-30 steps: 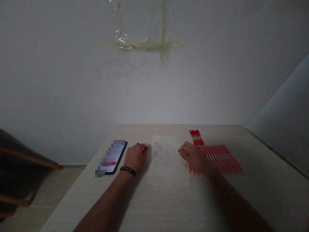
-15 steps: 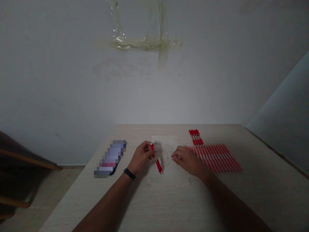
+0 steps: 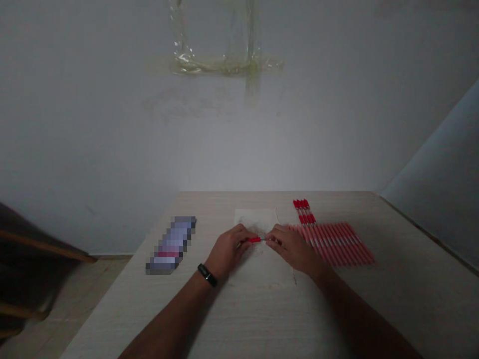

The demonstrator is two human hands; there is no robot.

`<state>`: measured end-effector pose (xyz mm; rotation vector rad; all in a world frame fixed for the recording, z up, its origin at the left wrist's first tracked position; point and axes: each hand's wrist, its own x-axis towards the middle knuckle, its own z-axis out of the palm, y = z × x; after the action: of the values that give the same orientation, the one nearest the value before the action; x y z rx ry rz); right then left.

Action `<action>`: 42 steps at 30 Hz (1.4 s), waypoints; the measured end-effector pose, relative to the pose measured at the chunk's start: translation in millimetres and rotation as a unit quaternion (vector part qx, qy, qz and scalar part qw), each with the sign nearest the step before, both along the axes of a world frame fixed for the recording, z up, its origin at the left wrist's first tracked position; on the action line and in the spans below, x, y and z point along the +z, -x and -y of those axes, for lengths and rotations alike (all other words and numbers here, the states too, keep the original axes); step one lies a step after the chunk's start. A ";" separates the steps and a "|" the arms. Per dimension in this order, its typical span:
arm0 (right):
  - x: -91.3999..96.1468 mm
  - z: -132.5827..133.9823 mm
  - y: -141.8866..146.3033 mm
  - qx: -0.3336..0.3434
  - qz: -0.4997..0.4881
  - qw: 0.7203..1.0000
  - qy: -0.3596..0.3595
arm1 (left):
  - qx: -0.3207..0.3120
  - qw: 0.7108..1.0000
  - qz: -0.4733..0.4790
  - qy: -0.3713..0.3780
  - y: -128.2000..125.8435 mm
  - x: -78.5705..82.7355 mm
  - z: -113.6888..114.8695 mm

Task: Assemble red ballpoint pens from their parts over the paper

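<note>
Left hand (image 3: 227,252) and right hand (image 3: 294,248) are meeting over the middle of the table, fingers curled in, not spread. Both are pinching one red pen (image 3: 254,240), left hand on the red end, right hand on the paler tip end. Pen is lying roughly level, held clear above the sheet as far as this view shows; exact gap can't be judged. Fingertips of the two hands are nearly touching around it. Can't tell if the pen is being twisted or pulled.

Paper sheet (image 3: 254,222) is lying flat under the hands, with faint grey marks on it. Pen row (image 3: 333,244) is lying side by side just right of the sheet, close to the right hand, and a pen bunch (image 3: 304,212) with red ends is sitting beyond it, toward the far edge of the table (image 3: 239,319). Phone (image 3: 171,245) is lying left of the sheet, its screen pixelated. Black wristband (image 3: 207,275) is sitting on the left wrist. Dark chair (image 3: 26,259) is standing off the table's left side, and tape (image 3: 224,65) is clinging to the wall ahead.
</note>
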<state>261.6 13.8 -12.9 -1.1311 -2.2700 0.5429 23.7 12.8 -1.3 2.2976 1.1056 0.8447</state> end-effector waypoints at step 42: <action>-4.8 2.9 11.4 -0.046 -0.081 0.995 0.035 | -0.001 0.999 -0.034 0.002 -5.7 -2.8 1.8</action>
<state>250.2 10.8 -17.7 -1.1743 -2.0645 0.6579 29.4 11.0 -4.1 2.3400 1.1338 0.7684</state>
